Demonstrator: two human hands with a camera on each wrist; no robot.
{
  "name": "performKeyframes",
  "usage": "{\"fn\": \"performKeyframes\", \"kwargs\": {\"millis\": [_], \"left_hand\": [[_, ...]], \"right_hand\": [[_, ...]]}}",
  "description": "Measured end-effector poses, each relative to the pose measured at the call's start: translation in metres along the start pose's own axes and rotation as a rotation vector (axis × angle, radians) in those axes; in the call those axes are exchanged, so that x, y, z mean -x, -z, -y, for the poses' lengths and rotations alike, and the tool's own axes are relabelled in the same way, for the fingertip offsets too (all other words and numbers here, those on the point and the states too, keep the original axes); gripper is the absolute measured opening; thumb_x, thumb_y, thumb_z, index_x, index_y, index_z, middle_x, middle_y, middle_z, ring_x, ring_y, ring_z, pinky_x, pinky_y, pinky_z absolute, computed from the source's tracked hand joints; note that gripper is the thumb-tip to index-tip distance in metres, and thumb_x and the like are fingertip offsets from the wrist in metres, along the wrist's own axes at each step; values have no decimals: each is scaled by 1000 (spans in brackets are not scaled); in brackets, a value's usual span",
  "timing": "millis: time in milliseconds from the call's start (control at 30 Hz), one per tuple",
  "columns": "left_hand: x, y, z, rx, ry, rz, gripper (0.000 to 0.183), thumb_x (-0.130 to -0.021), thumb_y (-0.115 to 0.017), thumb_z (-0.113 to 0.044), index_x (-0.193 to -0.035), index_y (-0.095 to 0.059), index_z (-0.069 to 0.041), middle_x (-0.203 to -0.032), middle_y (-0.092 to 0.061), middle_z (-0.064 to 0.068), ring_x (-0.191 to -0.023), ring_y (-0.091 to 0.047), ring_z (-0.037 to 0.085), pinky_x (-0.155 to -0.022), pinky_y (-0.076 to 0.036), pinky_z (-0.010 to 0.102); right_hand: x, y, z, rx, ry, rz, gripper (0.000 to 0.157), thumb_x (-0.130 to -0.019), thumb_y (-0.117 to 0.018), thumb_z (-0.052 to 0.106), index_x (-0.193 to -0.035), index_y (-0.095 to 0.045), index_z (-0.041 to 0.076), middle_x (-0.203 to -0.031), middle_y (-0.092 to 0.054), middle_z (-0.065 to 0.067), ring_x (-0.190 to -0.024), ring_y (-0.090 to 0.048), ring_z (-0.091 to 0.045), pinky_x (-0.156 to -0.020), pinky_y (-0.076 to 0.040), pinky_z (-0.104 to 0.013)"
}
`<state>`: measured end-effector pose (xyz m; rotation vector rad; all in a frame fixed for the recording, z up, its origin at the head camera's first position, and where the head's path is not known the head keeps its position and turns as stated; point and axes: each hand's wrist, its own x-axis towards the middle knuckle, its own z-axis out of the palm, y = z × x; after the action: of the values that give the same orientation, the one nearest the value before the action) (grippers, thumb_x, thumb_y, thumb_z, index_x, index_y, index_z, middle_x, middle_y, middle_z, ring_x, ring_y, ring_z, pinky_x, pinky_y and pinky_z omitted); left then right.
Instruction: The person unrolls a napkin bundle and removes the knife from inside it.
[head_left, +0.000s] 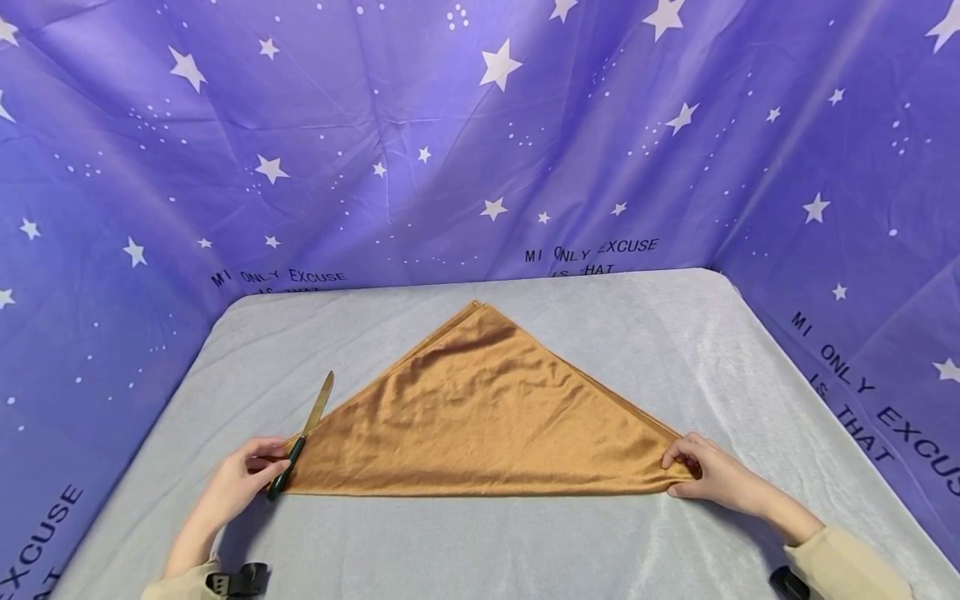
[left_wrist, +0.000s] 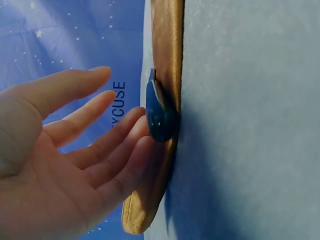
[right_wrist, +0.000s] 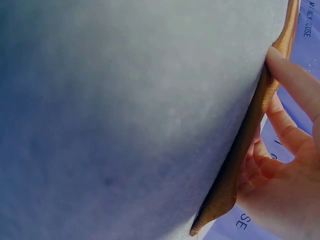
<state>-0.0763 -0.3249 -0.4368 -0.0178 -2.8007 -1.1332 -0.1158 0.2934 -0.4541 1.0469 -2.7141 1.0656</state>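
Observation:
A golden-brown satin cloth (head_left: 480,417) lies folded into a triangle, its peak toward the back and its long edge toward me. On its left corner lies a knife (head_left: 318,404) with a gold blade and a dark green handle (left_wrist: 161,117). My left hand (head_left: 243,479) is beside that handle. In the left wrist view, the thumb stands apart while the fingertips (left_wrist: 140,117) come right to the handle and cloth. At the right corner of the cloth, my right hand (head_left: 712,475) grips the fabric, thumb at the near edge and bent fingers on top.
A pale grey-blue velvety cover (head_left: 525,550) spreads over the table. Purple curtains (head_left: 450,125) with white stars and black lettering hang behind and on both sides. Black wrist straps (head_left: 247,579) sit at the beige sleeves (head_left: 847,562).

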Motion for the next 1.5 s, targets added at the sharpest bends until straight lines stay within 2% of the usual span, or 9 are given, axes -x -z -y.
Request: {"fn": "performKeyframes", "kwargs": {"millis": [133, 367, 533, 900, 1067, 1333, 1500], "left_hand": [[-2, -2, -1, 9, 7, 29, 29, -77, -64, 0, -103, -57, 8, -87, -61, 17, -68, -52, 0, -58, -45, 21], [-3, -4, 0, 3, 99, 116, 33, -76, -64, 2, -107, -55, 9, -90, -59, 14, -68, -53, 6, -57, -45, 22], [-5, -5, 1, -4, 122, 155, 38, -74, -64, 5, -110, -52, 10, -89, -55, 13, -67, -49, 6, -56, -43, 22], [-8, -6, 3, -78, 84, 129, 40, -70, -68, 4, -108, -56, 8, -83, -56, 9, -66, -50, 9, -56, -43, 22], [-9, -4, 1, -108, 107, 143, 43, -70, -69, 0, -110, -57, 8, -84, -59, 9, -69, -54, 13, -55, -43, 22], [-12, -1, 0, -85, 116, 155, 42, -70, -69, 1, -109, -57, 10, -85, -62, 14, -67, -57, 15, -56, -44, 22], [-12, -1, 0, -48, 151, 141, 43, -68, -69, 3, -109, -57, 10, -86, -62, 14, -68, -56, 12, -57, -44, 22]], "right_hand": [[0, -1, 0, 10, 2, -9, 33, -60, -77, 6, -83, -55, 12, -80, -44, 6, -70, -38, -2, -55, -32, -20], [2, -2, -4, 25, 16, -13, 34, -59, -78, 7, -83, -54, 12, -78, -43, 5, -70, -38, -2, -56, -32, -21], [1, -1, -4, 21, 7, -2, 34, -60, -78, 7, -83, -54, 12, -78, -43, 5, -70, -37, -3, -55, -32, -21], [1, -1, -3, -1, 3, 4, 34, -60, -78, 6, -84, -54, 11, -77, -42, 4, -68, -37, -3, -53, -31, -20], [1, -1, -4, -6, 5, 4, 34, -60, -78, 5, -84, -54, 12, -77, -43, 4, -68, -37, -3, -52, -31, -20], [1, 0, -1, 5, -21, 5, 33, -61, -77, 7, -84, -55, 12, -78, -42, 6, -69, -37, -2, -54, -32, -20], [1, 0, -3, 6, -12, 12, 33, -60, -78, 6, -84, -54, 12, -78, -42, 5, -69, -37, -3, -53, -32, -21]]}}
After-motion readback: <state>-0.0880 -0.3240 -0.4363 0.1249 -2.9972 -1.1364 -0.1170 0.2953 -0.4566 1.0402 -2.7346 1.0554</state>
